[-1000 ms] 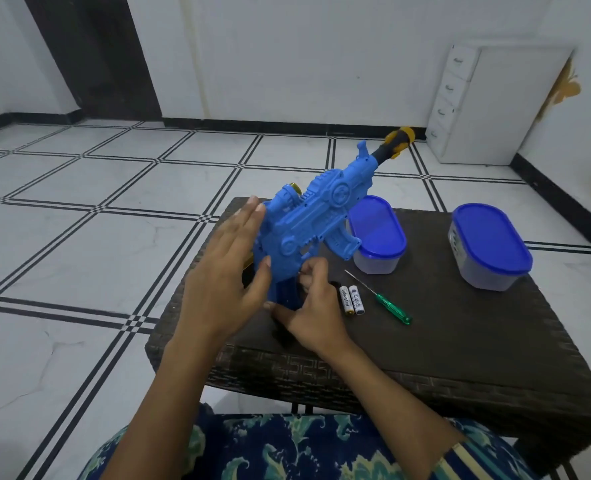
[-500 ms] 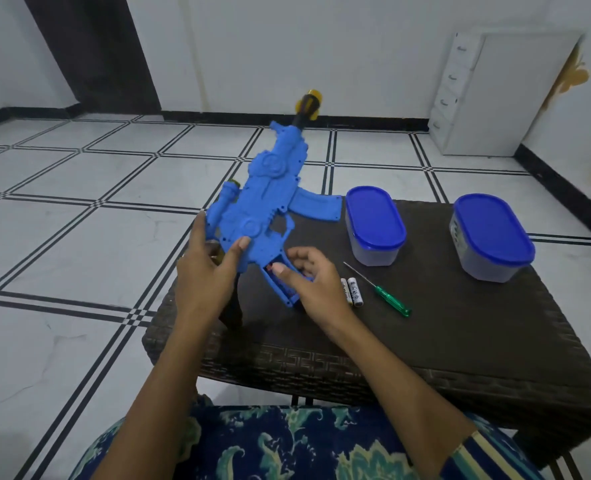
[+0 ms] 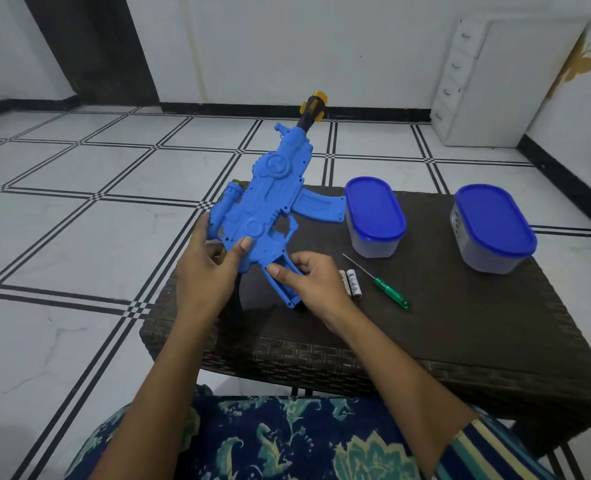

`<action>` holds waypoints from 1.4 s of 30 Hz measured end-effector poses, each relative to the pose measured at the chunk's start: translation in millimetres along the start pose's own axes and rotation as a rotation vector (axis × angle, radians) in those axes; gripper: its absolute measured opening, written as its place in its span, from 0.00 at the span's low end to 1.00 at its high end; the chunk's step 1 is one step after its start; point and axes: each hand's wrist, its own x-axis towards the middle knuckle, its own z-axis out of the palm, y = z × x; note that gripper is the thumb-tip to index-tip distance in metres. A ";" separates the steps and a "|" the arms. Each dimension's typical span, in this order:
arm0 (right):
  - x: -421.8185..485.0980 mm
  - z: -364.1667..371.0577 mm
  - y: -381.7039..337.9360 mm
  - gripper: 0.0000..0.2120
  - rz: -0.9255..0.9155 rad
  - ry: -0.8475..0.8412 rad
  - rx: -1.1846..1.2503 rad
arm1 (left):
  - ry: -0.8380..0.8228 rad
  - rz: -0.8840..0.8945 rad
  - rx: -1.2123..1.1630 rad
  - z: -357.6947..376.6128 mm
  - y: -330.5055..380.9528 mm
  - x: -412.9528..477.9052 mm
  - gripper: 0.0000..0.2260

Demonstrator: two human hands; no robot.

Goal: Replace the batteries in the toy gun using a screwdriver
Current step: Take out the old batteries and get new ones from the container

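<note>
**Mid-task: gun in both hands, batteries and driver lying out**

You hold the toy gun [image 3: 266, 202] over the near left corner of the worktop [image 3: 460, 323]. Your left hand [image 3: 200, 271] grips its rear end, thumb pressed on the side. Your right hand [image 3: 315, 285] is curled round the grip [image 3: 283, 289], thumb on its front edge.

Progress, as a judgement:
- The grip's lower edge looks open, so the cover is likely off. I can't see a cover anywhere.
- Can't tell if any cells sit inside.
- Two batteries [image 3: 351, 284] lie just right of the gun's grip. Old or new, can't tell.
- The screwdriver [image 3: 387, 294] lies further right of the gun, not in hand.
- Likely left to do: seat the cells, close the cover, drive the screw.

Orientation: the long axis runs from your left hand up and away, tilted steeply. The muzzle [image 3: 315, 105] points at the far wall, the magazine [image 3: 318, 206] sticks out right, and the grip angles down to the worktop.
</note>
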 end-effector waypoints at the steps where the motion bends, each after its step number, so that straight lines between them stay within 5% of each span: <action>1: -0.2 0.2 -0.2 0.04 0.001 -0.006 0.003 | -0.005 -0.006 -0.007 -0.4 0.2 -0.2 0.25; 15: -0.2 0.9 -1.8 0.11 0.098 -0.008 0.005 | -0.021 -0.048 -0.026 -2.0 -4.8 3.9 0.28; 19: -2.6 2.1 0.0 0.05 0.036 -0.026 -0.072 | -0.040 -0.072 -0.059 -1.4 -7.9 3.9 0.28; 25: -4.2 -4.0 -7.1 0.20 0.074 -0.123 -0.161 | -0.036 -0.110 -0.052 -2.3 -15.1 7.9 0.30; 29: -9.6 -2.8 -5.4 0.21 -0.140 -0.025 -0.507 | -0.045 -0.073 0.028 1.6 -19.1 10.4 0.26; 33: -12.8 -0.8 -10.2 0.11 -0.263 0.010 -0.925 | -0.036 -0.120 0.075 3.8 -22.6 11.9 0.30; 42: -24.0 4.2 -16.4 0.11 -0.276 0.053 -1.143 | -0.033 -0.167 0.138 5.4 -30.1 14.2 0.33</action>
